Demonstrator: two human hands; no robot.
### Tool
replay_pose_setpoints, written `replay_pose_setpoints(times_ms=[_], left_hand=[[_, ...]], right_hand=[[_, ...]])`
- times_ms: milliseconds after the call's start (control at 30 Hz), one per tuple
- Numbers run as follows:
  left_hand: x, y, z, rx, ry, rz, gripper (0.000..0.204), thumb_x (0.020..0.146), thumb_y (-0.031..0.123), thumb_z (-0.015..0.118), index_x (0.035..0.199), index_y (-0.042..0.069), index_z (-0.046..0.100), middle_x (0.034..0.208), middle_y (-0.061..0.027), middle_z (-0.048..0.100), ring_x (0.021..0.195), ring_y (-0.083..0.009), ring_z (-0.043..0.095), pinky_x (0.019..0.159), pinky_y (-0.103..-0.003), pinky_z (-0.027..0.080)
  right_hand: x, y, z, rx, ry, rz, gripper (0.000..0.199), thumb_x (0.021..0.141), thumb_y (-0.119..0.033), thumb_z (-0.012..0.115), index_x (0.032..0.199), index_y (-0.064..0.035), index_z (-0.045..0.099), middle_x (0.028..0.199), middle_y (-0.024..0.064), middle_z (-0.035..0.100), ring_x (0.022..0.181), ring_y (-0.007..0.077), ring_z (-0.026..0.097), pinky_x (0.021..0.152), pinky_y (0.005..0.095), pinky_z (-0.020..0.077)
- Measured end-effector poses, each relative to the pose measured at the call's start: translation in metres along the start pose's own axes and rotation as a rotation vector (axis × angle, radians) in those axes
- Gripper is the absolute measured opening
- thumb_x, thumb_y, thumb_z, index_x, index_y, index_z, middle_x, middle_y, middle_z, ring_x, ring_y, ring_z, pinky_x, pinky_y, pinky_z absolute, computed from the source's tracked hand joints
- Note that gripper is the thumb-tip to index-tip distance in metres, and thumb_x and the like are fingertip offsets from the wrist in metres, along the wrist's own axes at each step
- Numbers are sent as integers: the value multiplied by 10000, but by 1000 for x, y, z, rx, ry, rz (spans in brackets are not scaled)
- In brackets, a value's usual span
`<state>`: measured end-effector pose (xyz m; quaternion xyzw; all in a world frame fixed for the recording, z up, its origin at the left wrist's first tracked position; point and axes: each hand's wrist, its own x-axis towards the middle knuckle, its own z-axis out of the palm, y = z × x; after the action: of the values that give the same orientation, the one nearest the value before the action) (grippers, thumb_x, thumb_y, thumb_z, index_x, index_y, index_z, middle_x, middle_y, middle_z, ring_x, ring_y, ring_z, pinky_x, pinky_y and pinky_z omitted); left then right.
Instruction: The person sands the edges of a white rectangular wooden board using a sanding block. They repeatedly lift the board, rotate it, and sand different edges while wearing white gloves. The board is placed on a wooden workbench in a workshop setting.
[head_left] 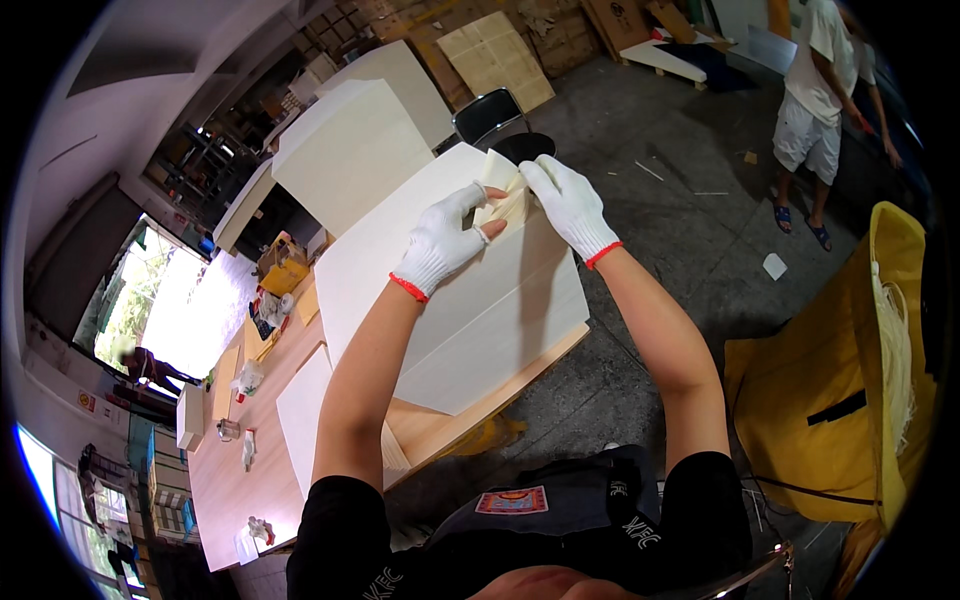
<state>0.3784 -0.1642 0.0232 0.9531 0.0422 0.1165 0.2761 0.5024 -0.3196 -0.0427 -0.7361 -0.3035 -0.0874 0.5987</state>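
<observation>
My left hand (443,240) wears a white knit glove with a red cuff; its thumb and a fingertip are bare. They grip the near side of a crumpled, cream-coloured thin strip (512,208), which looks like paper or film. My right hand (572,206), gloved the same way, pinches the strip's right side, its fingertips partly hidden. Both hands are over the far right edge of a large white box-like piece (440,325) with a faceted front. That piece rests on a light wooden table (505,392).
Another white box-like piece (350,145) stands beyond. Small bags, a jar (228,430) and a yellow box (284,270) are on the table at left. A black chair (490,115) is behind the work. At right are a large yellow sack (800,420) and a standing person (815,90).
</observation>
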Motion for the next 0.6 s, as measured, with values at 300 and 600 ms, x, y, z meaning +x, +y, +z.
replay_pose_setpoints(times_ms=[300,600], left_hand=[[-4,10,-4,34,8,36,313,983,153,556,1279,112,647,979,-64,694,836,-151,593,787,-303,498],[-2,1,2,40,12,58,314,932,194,721,1229,109,665,922,-65,679,748,-143,594,697,-323,505]], right_hand=[[-3,-7,-5,-18,-19,48,542,1001,-578,454,887,-61,572,820,200,618,820,420,603,727,470,448],[0,2,2,-31,8,14,506,1007,-551,451,904,-71,575,828,204,625,833,434,609,725,497,446]])
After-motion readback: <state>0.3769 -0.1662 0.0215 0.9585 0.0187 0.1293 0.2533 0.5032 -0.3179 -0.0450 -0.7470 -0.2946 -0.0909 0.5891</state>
